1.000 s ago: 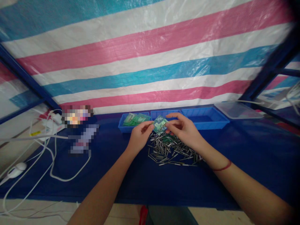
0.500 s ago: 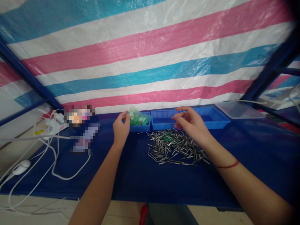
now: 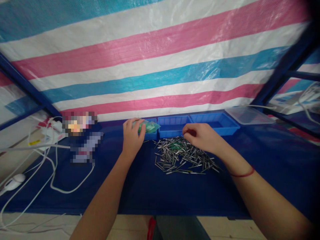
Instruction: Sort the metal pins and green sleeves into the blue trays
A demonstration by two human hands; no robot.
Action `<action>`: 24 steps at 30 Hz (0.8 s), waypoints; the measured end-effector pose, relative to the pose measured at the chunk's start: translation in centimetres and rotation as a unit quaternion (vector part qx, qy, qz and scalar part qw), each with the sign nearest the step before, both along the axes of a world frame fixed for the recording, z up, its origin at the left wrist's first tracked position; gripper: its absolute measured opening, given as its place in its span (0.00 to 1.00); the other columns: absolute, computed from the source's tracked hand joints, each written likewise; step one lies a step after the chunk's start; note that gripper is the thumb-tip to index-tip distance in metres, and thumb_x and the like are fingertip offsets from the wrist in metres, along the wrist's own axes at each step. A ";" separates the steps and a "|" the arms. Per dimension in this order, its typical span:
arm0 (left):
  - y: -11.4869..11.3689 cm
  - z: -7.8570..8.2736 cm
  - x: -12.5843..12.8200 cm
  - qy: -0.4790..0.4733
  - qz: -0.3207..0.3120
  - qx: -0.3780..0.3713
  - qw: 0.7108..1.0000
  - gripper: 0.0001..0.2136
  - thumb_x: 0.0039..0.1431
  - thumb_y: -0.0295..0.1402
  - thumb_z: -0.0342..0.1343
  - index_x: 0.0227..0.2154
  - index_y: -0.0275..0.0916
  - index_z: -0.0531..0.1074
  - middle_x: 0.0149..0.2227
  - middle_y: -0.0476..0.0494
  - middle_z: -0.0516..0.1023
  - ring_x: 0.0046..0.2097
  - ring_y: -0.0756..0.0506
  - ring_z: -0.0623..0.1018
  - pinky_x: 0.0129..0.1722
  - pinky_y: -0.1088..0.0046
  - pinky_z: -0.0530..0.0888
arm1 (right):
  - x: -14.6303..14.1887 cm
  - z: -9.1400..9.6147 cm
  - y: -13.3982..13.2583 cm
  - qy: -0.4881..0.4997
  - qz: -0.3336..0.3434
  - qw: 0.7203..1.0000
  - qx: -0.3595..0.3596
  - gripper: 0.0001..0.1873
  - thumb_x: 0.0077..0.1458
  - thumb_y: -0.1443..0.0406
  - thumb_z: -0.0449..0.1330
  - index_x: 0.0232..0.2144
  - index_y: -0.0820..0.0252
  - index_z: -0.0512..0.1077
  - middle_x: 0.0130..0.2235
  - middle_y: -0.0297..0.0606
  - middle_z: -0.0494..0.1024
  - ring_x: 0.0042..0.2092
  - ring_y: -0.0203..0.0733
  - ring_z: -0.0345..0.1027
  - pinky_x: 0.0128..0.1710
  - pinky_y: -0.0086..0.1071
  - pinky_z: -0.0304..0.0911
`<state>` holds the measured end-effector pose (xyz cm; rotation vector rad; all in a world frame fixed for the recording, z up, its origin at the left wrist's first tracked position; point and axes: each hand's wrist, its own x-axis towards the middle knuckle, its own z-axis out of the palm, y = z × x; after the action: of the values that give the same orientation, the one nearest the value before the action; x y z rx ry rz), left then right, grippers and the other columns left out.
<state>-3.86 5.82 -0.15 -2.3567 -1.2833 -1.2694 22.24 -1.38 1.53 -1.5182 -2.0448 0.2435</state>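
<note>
Head view, three trays [image 3: 172, 134], packets [image 3: 151, 128] uncountable in the leftmost tray [image 3: 151, 136], one pile [image 3: 170, 160] of rods on the desk [image 3: 155, 196], left hand [image 3: 132, 139], fingers parted over packets, right hand [image 3: 203, 137], fingers curled above rods, grip unclear

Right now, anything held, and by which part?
Can't tell: left hand overlaps the green packets at their left; right hand is curled, nothing visible inside.
</note>
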 end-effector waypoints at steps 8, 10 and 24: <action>-4.9 0.1 4.2 0.141 -0.290 -0.125 0.938 0.13 0.61 0.36 0.52 0.46 0.36 0.71 0.47 0.39 0.74 0.50 0.43 0.72 0.53 0.65 0.69 | -0.2 -0.8 0.0 -0.061 0.109 0.992 -0.032 0.06 0.48 0.68 0.57 0.28 0.58 0.75 0.32 0.37 0.74 0.34 0.40 0.66 0.37 0.33 0.60; -5.1 -0.6 4.6 0.155 -0.278 -0.131 0.939 0.14 0.60 0.35 0.52 0.47 0.35 0.70 0.49 0.37 0.72 0.51 0.42 0.70 0.54 0.63 0.68 | -0.7 -0.9 -0.3 -0.076 0.126 0.989 -0.018 0.06 0.49 0.65 0.60 0.31 0.58 0.75 0.34 0.38 0.73 0.37 0.41 0.66 0.38 0.34 0.61; -4.6 -2.0 4.7 0.106 -0.221 -0.170 0.955 0.15 0.62 0.24 0.42 0.49 0.38 0.67 0.47 0.38 0.74 0.50 0.42 0.72 0.53 0.61 0.69 | -4.3 -1.9 -1.2 -0.225 0.049 0.969 0.085 0.07 0.57 0.68 0.54 0.32 0.61 0.72 0.33 0.40 0.72 0.37 0.44 0.68 0.36 0.34 0.60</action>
<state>0.86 1.21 -2.14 -3.0569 -1.0080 -0.9038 17.96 -2.61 -0.38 -1.4643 -2.4204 -0.2597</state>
